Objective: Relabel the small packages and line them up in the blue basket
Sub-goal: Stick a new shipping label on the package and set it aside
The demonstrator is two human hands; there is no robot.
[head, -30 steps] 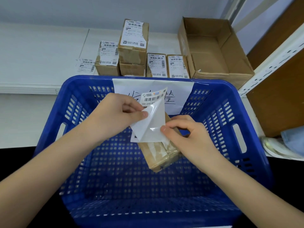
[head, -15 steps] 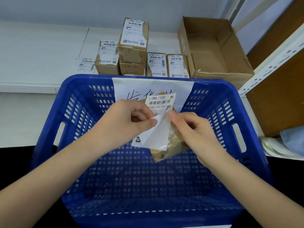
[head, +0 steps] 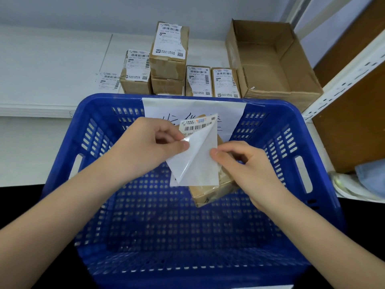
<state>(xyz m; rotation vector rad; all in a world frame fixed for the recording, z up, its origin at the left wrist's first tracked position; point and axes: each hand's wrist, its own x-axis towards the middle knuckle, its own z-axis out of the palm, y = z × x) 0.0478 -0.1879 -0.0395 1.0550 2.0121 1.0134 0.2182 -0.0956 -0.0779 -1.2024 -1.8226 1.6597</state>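
Item 1: blue basket [head: 68, 155], perforated plastic, slot handles at 3 and 9 o'clock walls, fills the near and mid frame; floor bare of pkgs. White paper sheet [head: 233, 113] w/ handwritten marks is taped over the far rim at 12 o'clock. Item 2: left hand [head: 145, 151], above basket centre, thumb and forefinger pinched together on the peeled corner of a label [head: 198, 159]; the label is curled over, glossy white underside facing the camera, printed barcode strip showing at its top edge. Item 3: right hand [head: 250, 170], at approx 2 o'clock of basket centre, fingers curled round a small brown package [head: 210, 192], thumb tip pressing at the label's right edge. Pkg is held tilted in the air over the basket floor, not resting on it; its near end pokes out below the label. Item 4: beyond the far rim, on a white shelf [head: 52, 65], a group of labelled small boxes [head: 168, 51] at 12 o'clock: one tall stack, a lower box to its left, two lying flat to its right, all label side up. A loose label [head: 108, 80] lies flat at 11 o'clock, just beside the leftmost box. Item 5: open cardboard carton [head: 268, 65] at 1 o'clock, touching the flat boxes' right side. Item 6: white slotted rack upright [head: 343, 76] at 2 o'clock, brown panel [head: 354, 130] behind it.
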